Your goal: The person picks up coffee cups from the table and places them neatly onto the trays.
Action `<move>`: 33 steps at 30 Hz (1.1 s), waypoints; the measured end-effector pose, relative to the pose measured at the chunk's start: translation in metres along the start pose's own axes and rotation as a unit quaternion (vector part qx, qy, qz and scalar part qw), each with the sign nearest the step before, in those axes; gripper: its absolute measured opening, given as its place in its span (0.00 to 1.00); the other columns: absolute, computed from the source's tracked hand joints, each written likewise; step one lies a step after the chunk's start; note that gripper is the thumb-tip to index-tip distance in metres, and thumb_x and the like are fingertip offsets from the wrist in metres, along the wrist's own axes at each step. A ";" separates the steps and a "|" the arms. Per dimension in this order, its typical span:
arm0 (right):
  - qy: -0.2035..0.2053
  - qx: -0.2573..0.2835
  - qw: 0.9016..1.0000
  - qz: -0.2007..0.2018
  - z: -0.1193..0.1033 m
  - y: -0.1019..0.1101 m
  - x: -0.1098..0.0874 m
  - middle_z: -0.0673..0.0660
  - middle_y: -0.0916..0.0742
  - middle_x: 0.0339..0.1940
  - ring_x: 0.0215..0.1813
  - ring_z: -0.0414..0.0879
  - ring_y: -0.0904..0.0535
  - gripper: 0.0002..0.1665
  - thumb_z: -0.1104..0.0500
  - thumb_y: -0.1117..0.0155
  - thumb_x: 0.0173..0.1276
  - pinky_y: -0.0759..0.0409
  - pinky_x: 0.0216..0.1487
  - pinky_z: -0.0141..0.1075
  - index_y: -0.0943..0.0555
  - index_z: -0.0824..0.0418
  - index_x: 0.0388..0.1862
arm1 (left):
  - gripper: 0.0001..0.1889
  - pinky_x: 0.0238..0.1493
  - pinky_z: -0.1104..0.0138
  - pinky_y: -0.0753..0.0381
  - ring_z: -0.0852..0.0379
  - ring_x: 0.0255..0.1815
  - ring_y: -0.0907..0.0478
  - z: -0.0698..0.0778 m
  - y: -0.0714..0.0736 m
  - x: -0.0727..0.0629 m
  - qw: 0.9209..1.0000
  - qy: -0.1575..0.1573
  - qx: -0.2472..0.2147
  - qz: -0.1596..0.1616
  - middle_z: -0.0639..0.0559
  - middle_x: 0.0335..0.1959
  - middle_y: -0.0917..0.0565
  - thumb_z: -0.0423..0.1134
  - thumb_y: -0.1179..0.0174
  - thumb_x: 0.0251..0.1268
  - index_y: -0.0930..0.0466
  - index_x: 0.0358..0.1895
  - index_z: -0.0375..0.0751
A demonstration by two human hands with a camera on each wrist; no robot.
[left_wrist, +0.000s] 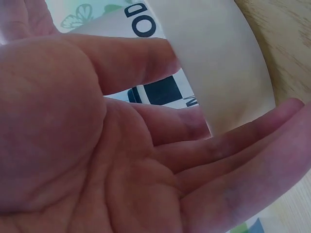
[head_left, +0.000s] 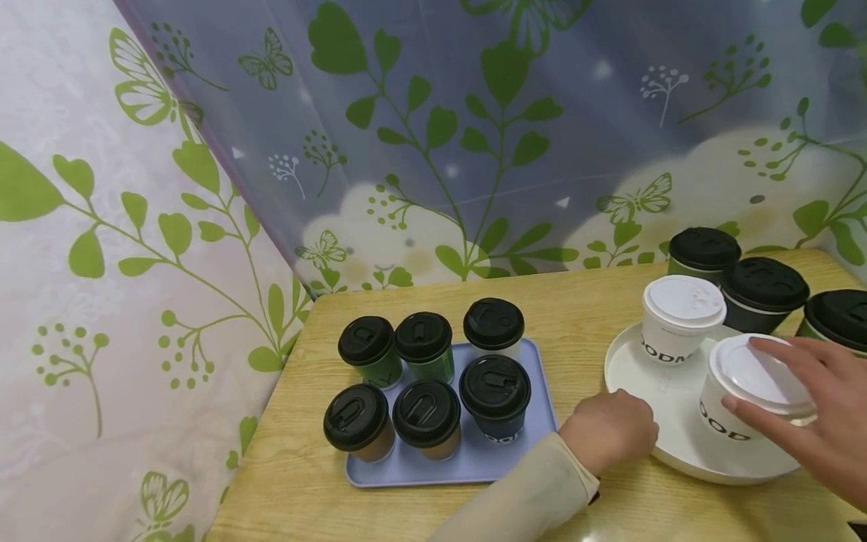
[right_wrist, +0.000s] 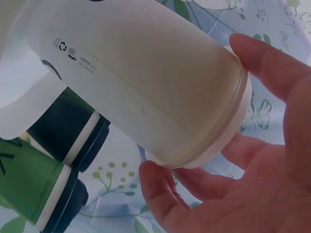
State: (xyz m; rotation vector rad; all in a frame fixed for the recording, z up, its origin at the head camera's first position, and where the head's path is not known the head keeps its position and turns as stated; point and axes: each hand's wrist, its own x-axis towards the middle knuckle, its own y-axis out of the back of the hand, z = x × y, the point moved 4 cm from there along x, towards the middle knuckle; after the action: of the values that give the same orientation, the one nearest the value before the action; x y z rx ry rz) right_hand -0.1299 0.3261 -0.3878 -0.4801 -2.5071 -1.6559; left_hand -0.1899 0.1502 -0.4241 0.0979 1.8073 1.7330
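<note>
My right hand (head_left: 822, 418) holds a white paper cup (head_left: 728, 421) by its white lid (right_wrist: 240, 114), thumb and fingers spread round the lid's edge. The cup is over the right side of a round white tray (head_left: 667, 406). A second white cup (head_left: 667, 339) with a white lid stands at the tray's back left. At the tray's near left edge is my left hand (head_left: 609, 429). Its thumb and fingers grip the tray's rim (left_wrist: 218, 63) in the left wrist view, with some fingers stretched along the outside.
Left of the round tray lies a lilac rectangular tray (head_left: 447, 480) with several black-lidded cups (head_left: 427, 414) in two rows. More black-lidded cups (head_left: 762, 293) stand behind the round tray. A patterned cloth (head_left: 433, 150) hangs behind the wooden table (head_left: 291, 452).
</note>
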 end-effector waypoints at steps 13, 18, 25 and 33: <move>0.119 -0.030 0.992 0.023 -0.018 -0.008 0.008 0.80 0.30 0.62 0.59 0.78 0.36 0.49 0.33 0.25 0.59 0.46 0.59 0.68 0.27 0.65 0.65 | 0.20 0.22 0.64 0.26 0.62 0.22 0.27 0.001 -0.001 0.001 1.000 -0.014 -0.004 0.014 0.61 0.27 0.18 0.52 0.47 0.80 0.19 0.25 0.54; 0.145 -0.007 0.989 0.029 -0.025 -0.013 0.009 0.80 0.28 0.61 0.59 0.76 0.35 0.49 0.36 0.21 0.56 0.47 0.59 0.68 0.26 0.67 0.64 | 0.20 0.22 0.65 0.26 0.62 0.21 0.27 0.002 0.000 0.000 1.000 -0.018 -0.007 0.019 0.60 0.25 0.19 0.49 0.47 0.80 0.20 0.24 0.53; 0.171 0.010 0.985 0.038 -0.035 -0.013 0.011 0.79 0.27 0.62 0.61 0.76 0.36 0.46 0.38 0.21 0.57 0.46 0.58 0.68 0.24 0.67 0.63 | 0.20 0.22 0.66 0.25 0.64 0.20 0.29 0.003 0.001 -0.001 0.998 -0.040 -0.002 0.038 0.62 0.24 0.19 0.49 0.47 0.80 0.21 0.23 0.55; 0.193 0.030 0.980 0.043 -0.043 -0.014 0.014 0.78 0.26 0.62 0.58 0.76 0.34 0.45 0.38 0.22 0.58 0.44 0.58 0.68 0.22 0.68 0.63 | 0.17 0.22 0.67 0.25 0.65 0.19 0.29 0.003 0.002 -0.002 0.998 -0.043 -0.003 0.043 0.63 0.26 0.18 0.51 0.46 0.80 0.18 0.28 0.56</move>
State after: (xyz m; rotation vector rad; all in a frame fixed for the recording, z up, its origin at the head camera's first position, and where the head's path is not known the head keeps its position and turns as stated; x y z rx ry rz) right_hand -0.1518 0.2853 -0.3790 -0.2272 -2.2125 -1.4705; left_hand -0.1878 0.1519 -0.4219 0.2488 1.7584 1.7651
